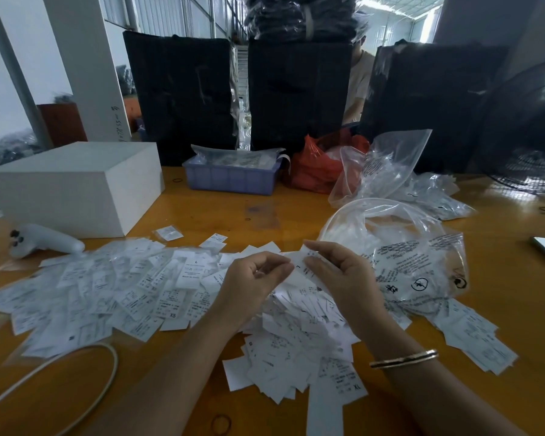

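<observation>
Above the middle of the paper heap, on the near half of the table (233, 215), the fingertips (279, 265) of the left hand (252, 286) meet those of the right hand (340, 275) on one small white label (299, 262). Both hands have their fingers curled and pinch it, the left at its left edge, the right along its right and upper edge. The label is lifted just clear of the heap and tilted, with dark print showing between the hands. A thin metal bracelet (403, 358) sits on the right wrist.

Under and around the hands lies the heap of labels (132, 291), spreading left and toward the near edge. Just right of the right hand, touching the heap, is a crumpled clear bag (419, 269) with black print.

Farther out, a white handheld device (44, 242) lies at the heap's far left, just beside a white box (76, 187). A blue tray (230, 179) and a red bag (315, 168) stand side by side at the far edge. A white cable (85, 369) loops near left, and a rubber band (221, 424) lies at the near edge.
</observation>
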The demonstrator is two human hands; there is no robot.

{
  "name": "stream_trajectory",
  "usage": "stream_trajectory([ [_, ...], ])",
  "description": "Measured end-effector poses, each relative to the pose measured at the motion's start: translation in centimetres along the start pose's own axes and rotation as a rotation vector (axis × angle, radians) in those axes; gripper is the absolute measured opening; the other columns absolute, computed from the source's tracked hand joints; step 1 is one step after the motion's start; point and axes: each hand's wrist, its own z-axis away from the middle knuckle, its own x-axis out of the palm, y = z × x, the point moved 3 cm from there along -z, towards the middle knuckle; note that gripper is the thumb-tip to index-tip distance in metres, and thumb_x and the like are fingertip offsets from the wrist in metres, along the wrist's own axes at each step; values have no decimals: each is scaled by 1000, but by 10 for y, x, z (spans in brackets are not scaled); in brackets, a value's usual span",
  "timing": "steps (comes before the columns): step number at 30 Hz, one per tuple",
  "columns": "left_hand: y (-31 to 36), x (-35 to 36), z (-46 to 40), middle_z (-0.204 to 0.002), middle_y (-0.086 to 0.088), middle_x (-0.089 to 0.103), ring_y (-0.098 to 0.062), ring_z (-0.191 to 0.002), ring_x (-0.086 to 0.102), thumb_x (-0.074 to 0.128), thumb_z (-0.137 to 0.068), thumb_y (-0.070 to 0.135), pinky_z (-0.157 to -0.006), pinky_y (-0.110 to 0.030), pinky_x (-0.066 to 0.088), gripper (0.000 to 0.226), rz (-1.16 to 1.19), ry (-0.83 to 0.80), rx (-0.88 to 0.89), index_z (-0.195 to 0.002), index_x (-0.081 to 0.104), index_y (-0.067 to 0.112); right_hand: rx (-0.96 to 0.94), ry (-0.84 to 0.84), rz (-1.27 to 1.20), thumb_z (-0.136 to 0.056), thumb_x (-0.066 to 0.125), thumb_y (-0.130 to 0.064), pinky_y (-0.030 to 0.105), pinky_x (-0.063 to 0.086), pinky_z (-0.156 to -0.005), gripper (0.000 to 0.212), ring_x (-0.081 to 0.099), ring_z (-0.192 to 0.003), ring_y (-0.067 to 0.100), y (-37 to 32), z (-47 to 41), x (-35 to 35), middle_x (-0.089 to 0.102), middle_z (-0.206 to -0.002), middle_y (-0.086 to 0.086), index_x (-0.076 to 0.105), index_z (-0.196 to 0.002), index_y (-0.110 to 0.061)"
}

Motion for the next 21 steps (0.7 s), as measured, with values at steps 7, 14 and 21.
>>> stream_trajectory([
  [7, 2, -2, -1, -74, 18, 70, 6, -74, 64, 71, -82, 26, -64, -3, 44, 13, 2, 7, -1, -72, 71, 34, 17, 114, -72, -86, 66, -14, 22, 54, -60, 27, 62, -66, 9, 4, -2, -7, 70, -78, -3, 66, -97, -39],
  [14, 4, -2, 0, -79, 21, 71, 8, -82, 64, 72, -81, 29, -66, -2, 44, 20, 14, 9, -15, -70, 72, 45, 35, 20, -60, -86, 66, -13, 12, 47, -56, 26, 59, -63, -3, 2, 0, 1, 67, -73, -16, 66, -99, -36],
  [21, 4, -3, -1, -78, 17, 72, 6, -80, 65, 73, -81, 27, -66, -3, 44, 10, 30, 26, -20, -72, 73, 32, 38, -58, 3, -86, 67, -15, 13, 46, -56, 27, 57, -60, -1, 2, 1, 2, 68, -71, -16, 67, -98, -39],
])
